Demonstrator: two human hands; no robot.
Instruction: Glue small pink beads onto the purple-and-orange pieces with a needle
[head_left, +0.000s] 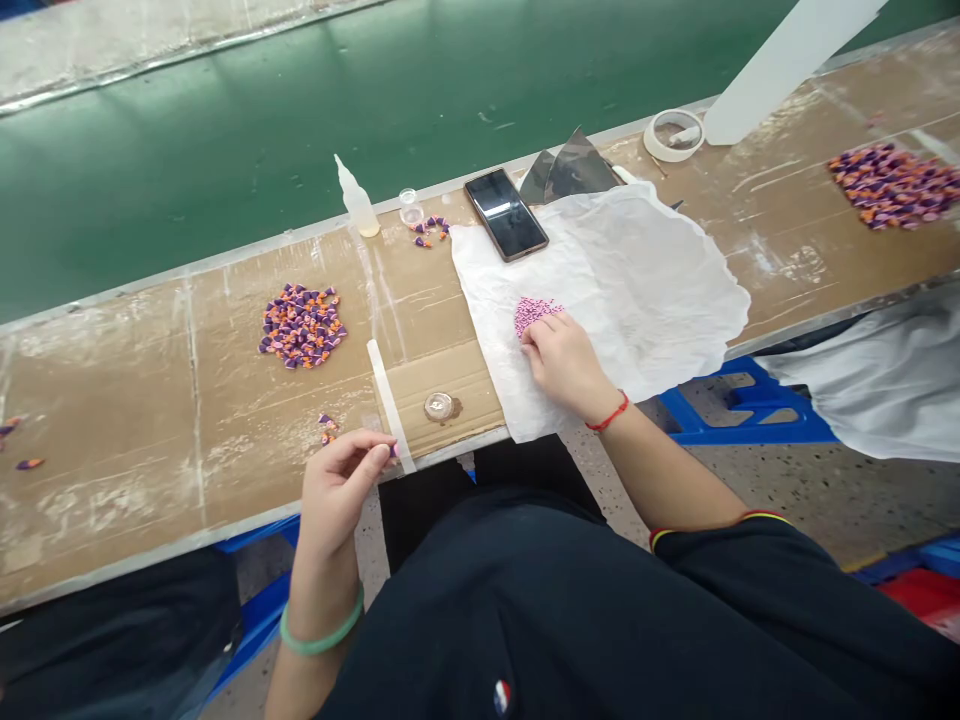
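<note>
My left hand (339, 484) is at the near edge of the cardboard-covered bench (150, 430), fingers pinched on a small purple piece (391, 451). Beside it lies a white strip (388, 403), and two more purple and orange pieces (327, 428) rest just above the hand. My right hand (564, 360) rests on a crumpled white sheet (652, 290), fingers curled at the edge of a small heap of pink beads (532, 312). What its fingertips hold is hidden.
A pile of purple and orange pieces (301, 325) lies mid-bench, another pile (894, 184) far right. A glue bottle (357, 198), a small clear cup (410, 205), a phone (505, 213), a tape roll (673, 134) and a small round dish (439, 405) stand about. Behind runs a green belt (375, 90).
</note>
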